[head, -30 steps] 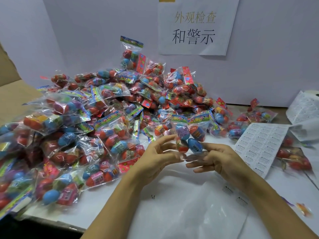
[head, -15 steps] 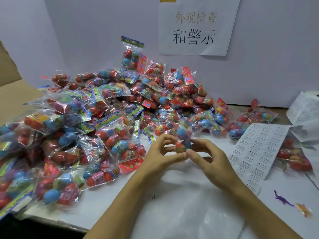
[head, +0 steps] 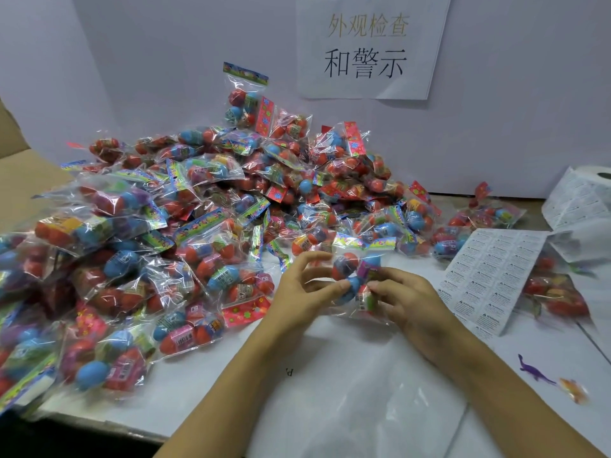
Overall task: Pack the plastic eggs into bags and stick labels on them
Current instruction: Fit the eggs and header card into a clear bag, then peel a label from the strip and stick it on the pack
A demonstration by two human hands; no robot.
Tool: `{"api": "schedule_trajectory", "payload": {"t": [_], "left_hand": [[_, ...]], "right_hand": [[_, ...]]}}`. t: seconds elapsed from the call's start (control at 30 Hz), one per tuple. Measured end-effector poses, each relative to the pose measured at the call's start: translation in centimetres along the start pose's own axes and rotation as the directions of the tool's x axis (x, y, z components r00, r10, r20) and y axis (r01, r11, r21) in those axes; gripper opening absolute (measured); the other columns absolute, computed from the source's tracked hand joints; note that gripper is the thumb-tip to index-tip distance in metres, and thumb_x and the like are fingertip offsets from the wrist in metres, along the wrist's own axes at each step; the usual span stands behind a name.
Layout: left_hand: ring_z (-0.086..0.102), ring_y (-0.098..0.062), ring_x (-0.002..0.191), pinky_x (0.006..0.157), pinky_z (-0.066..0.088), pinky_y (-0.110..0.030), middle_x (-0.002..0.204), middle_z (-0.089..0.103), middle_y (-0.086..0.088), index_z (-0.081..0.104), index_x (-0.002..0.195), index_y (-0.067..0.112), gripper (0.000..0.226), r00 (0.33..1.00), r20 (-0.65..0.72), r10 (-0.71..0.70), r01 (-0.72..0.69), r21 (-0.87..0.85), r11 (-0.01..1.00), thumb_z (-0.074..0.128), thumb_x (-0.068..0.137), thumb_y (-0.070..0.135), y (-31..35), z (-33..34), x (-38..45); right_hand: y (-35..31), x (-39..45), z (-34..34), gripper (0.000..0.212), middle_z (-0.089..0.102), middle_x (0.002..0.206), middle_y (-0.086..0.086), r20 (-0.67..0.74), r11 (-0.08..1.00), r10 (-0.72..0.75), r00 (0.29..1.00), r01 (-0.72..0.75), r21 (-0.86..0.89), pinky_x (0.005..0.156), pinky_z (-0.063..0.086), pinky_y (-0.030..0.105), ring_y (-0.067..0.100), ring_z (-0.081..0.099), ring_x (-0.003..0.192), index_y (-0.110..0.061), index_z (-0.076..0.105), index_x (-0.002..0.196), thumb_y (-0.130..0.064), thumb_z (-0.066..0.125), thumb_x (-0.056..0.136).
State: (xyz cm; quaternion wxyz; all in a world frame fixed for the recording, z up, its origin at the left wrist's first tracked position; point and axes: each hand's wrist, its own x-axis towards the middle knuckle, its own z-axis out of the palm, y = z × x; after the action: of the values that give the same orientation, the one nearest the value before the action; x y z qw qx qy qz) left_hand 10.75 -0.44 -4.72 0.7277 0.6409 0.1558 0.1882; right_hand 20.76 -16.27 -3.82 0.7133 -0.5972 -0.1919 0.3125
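Observation:
A clear bag of plastic eggs (head: 358, 276), with a colourful header strip on top and red, blue and purple eggs inside, is held just above the white table (head: 205, 388). My left hand (head: 301, 292) pinches its left side with thumb and fingers. My right hand (head: 408, 300) grips its right lower part. A sheet of white warning labels (head: 489, 276) lies to the right of my hands.
A big heap of filled egg bags (head: 185, 226) covers the left and back of the table. More bags (head: 555, 295) lie at the right, partly under label sheets. A label roll (head: 585, 193) sits at far right. Toy dinosaurs (head: 535, 371) lie at the front right.
The bag was turned and lowered between my hands, and its header strip now shows on top. The clear empty bag that was seen under my right hand a second ago is gone.

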Motion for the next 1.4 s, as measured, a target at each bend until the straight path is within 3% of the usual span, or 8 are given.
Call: {"api": "schedule_trajectory", "payload": {"t": [0.2, 0.33, 0.47, 0.6, 0.83, 1.13, 1.3, 1.4], "left_hand": [[0.072, -0.013, 0.088, 0.067, 0.055, -0.017, 0.101, 0.072, 0.004, 0.059, 0.116, 0.035, 0.042, 0.979, -0.121, 0.166, -0.117, 0.336, 0.935, 0.083, 0.085, 0.019, -0.2, -0.4, 0.2], [0.064, 0.001, 0.082, 0.074, 0.052, -0.013, 0.111, 0.064, 0.01, 0.057, 0.106, 0.046, 0.042, 0.943, -0.095, 0.318, -0.226, 0.518, 0.825, 0.079, 0.088, 0.015, -0.6, -0.3, 0.2], [0.048, -0.023, 0.137, 0.114, 0.035, -0.027, 0.147, 0.05, -0.01, 0.068, 0.123, 0.014, 0.033, 0.887, -0.03, 0.46, -0.297, 0.726, 0.62, 0.073, 0.091, 0.008, -0.7, 0.1, -0.1], [0.064, -0.024, 0.102, 0.089, 0.052, -0.03, 0.121, 0.064, -0.017, 0.072, 0.11, 0.0, 0.023, 0.708, 0.212, 0.674, -0.573, 0.73, 0.373, 0.073, 0.092, 0.014, -0.7, 2.1, -1.2], [0.056, -0.026, 0.085, 0.071, 0.046, -0.041, 0.112, 0.051, -0.001, 0.068, 0.11, 0.014, 0.058, 0.815, 0.546, 0.194, -0.573, 0.809, 0.133, 0.058, 0.091, 0.067, -1.6, 5.0, -2.8], [0.055, -0.01, 0.107, 0.089, 0.05, -0.033, 0.125, 0.058, 0.009, 0.072, 0.122, 0.021, 0.046, 0.842, 0.532, 0.087, -0.503, 0.717, 0.483, 0.077, 0.086, 0.05, -1.6, 4.0, -2.0], [0.055, 0.003, 0.081, 0.071, 0.044, -0.014, 0.096, 0.063, 0.009, 0.068, 0.113, 0.016, 0.033, 0.882, 0.467, 0.06, -0.365, 0.598, 0.713, 0.082, 0.083, 0.014, -1.0, 3.1, -1.5], [0.063, -0.012, 0.085, 0.076, 0.054, -0.027, 0.1, 0.067, -0.003, 0.058, 0.118, 0.026, 0.047, 0.893, 0.45, -0.018, -0.183, 0.399, 0.898, 0.078, 0.082, 0.004, -0.8, 2.8, -1.5]], "right_hand": [[-0.4, 0.5, -1.9, 0.035, 0.076, 0.105, 0.009, -0.206, 0.969, -0.08, 0.975, 0.027, -0.247, 0.084, 0.06, 0.035, 0.02, 0.074, 0.098, -0.005, 0.068, 0.116, 0.013, 0.05, 0.093], [-1.6, -0.2, -3.2, 0.052, 0.079, 0.091, -0.008, -0.049, 0.749, -0.116, 0.992, 0.055, -0.66, 0.071, 0.047, 0.009, 0.001, 0.071, 0.093, -0.022, 0.074, 0.099, 0.015, 0.041, 0.086], [-1.7, 0.0, -3.7, 0.054, 0.079, 0.086, -0.005, -0.054, 0.732, -0.058, 0.997, 0.006, -0.681, 0.073, 0.048, 0.021, 0.008, 0.072, 0.089, -0.021, 0.075, 0.093, 0.016, 0.036, 0.083], [-1.8, 0.2, -3.5, 0.053, 0.079, 0.086, -0.002, -0.122, 0.817, -0.114, 0.986, 0.023, -0.576, 0.078, 0.053, 0.032, 0.009, 0.074, 0.085, -0.016, 0.073, 0.095, 0.017, 0.034, 0.081], [-2.4, 0.1, -3.2, 0.053, 0.078, 0.086, 0.005, -0.166, 0.908, -0.147, 0.975, 0.066, -0.415, 0.076, 0.056, 0.033, 0.015, 0.075, 0.083, -0.009, 0.072, 0.097, 0.02, 0.032, 0.077], [-2.5, -0.2, -3.6, 0.048, 0.078, 0.087, 0.0, -0.072, 0.77, -0.166, 0.984, 0.084, -0.633, 0.077, 0.051, 0.023, 0.012, 0.072, 0.091, -0.018, 0.071, 0.095, 0.016, 0.039, 0.085], [-2.7, -1.0, -3.4, 0.043, 0.075, 0.084, -0.012, 0.081, 0.534, -0.019, 0.997, 0.078, -0.842, 0.07, 0.043, 0.009, -0.004, 0.065, 0.08, -0.03, 0.073, 0.092, 0.006, 0.051, 0.083], [-2.8, -1.3, -3.0, 0.038, 0.069, 0.078, -0.013, 0.12, 0.548, -0.069, 0.99, 0.138, -0.825, 0.066, 0.043, 0.012, -0.001, 0.058, 0.072, -0.037, 0.07, 0.085, -0.001, 0.057, 0.083]]}}
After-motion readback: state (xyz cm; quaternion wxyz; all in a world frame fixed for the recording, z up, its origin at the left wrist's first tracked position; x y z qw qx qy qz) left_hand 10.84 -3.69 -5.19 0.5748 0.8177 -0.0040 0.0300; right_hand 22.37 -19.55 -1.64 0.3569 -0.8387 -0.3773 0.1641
